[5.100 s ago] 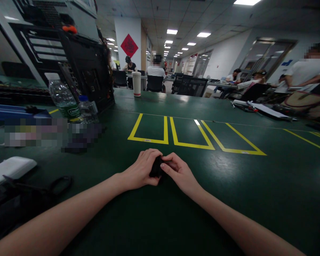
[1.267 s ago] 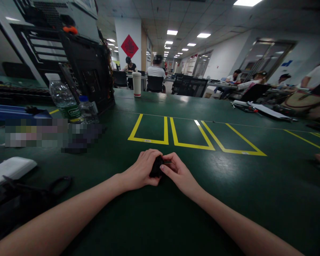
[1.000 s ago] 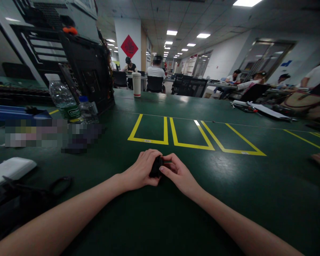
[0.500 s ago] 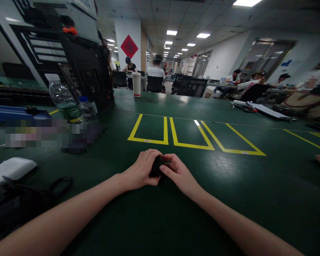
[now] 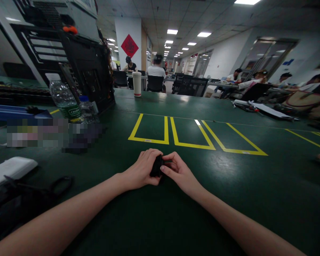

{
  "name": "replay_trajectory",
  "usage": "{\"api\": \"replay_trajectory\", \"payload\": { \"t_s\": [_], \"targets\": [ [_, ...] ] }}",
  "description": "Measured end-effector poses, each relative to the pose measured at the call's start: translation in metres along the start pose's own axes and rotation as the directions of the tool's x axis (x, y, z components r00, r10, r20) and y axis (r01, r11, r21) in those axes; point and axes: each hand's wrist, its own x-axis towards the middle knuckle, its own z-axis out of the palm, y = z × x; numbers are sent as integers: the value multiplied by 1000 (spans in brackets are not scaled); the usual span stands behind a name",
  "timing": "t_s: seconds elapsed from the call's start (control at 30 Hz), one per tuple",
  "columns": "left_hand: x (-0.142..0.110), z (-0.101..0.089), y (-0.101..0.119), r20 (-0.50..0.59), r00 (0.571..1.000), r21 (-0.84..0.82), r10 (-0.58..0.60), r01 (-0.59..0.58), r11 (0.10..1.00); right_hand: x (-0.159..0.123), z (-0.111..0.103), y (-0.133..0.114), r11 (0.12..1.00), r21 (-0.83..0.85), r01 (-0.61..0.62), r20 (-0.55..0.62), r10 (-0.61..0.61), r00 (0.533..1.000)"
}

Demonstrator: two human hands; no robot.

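**Black part (image 5: 156, 168) sat in my left hand (image 5: 140, 170), right fingertips at its edge**

Location: just above or on the green table (image 5: 160, 220), on my near side of the yellow tape outlines (image 5: 166, 129), roughly below the leftmost one. Couldn't tell whether it touched the surface.

Orientation: the visible section was taller than wide in view, running from near my left thumb up and away from me, top leaning slightly right. One face looked right, toward my right hand (image 5: 180, 174). My left palm hid the rest, so I couldn't confirm the true long axis or which end was the front.

Left: curled around the part, fingers over the far side, thumb on the near side. Holding it.

Right: thumb and index tips drawn close together at the part's right edge, other fingers bent in behind. Contact at the thumb looked likely; couldn't tell whether they gripped anything.

Nearby: white cup (image 5: 137, 84) upright beyond the tape; black cables (image 5: 24, 204) well off to my left.
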Motion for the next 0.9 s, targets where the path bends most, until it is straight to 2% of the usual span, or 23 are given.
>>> {"api": "replay_trajectory", "payload": {
  "t_s": [0.1, 0.2, 0.33, 0.53, 0.7, 0.9],
  "targets": [
    [1, -2, 1, 19, 1000, -5, 1, 0, 1000, 1, -2, 0, 999, -35, -24, -10, 23, 1000],
    [1, -1, 0, 13, 1000, -3, -9, 9, 1000, 1, -4, 1, 999, -16, -36, 32, 37, 999],
    [1, 1, -1, -7, 1000, 1, 7, -7, 1000, 0, -5, 4, 999, 25, 22, 75, -24, 997],
    [1, 1, 0, -10, 1000, -1, 4, -4, 1000, 1, -3, 3, 999, 27, 29, 31, -30, 999],
    [1, 0, 1, -2, 1000, -21, -13, 13, 1000, 2, -3, 0, 999, -41, -10, 3, 10, 1000],
    [1, -2, 1, -2, 1000, -24, -14, 14, 1000, -1, -4, -2, 1000, 3, 4, 75, -4, 997]
  ]
}}
